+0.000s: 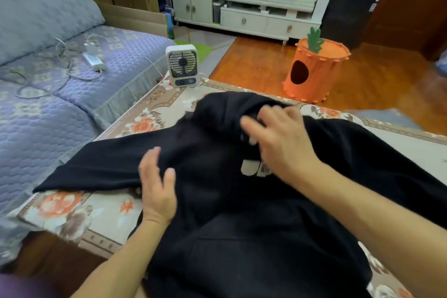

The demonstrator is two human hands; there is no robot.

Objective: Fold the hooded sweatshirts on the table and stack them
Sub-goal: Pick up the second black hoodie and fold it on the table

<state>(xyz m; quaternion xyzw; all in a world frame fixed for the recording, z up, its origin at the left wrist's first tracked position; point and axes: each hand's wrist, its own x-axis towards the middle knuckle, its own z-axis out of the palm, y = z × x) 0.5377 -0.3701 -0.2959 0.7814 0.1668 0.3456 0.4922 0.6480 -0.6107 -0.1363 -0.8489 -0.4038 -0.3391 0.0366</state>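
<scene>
You have one black hooded sweatshirt (217,201) spread out in front of you on the tabletop (154,109), which carries a cloth with orange flowers. Its front faces up, with a white print partly showing under your right wrist, and the pouch pocket lies close to you. One sleeve stretches out flat to your left and reaches the tabletop edge beside the sofa (48,80). The hood is bunched at the far end of the garment. Your left hand (157,186) lies flat on the fabric where the left sleeve joins the body; its fingers are straight and slightly apart, so it is open and pressing, not gripping. Your right hand (278,138) is on the hood area with the fingers spread; it is blurred, but the fingers look relaxed and hold nothing. A small white fan (183,65) stands at the far left corner of the tabletop. An orange carrot-shaped basket (314,70) stands on the wooden floor behind.
</scene>
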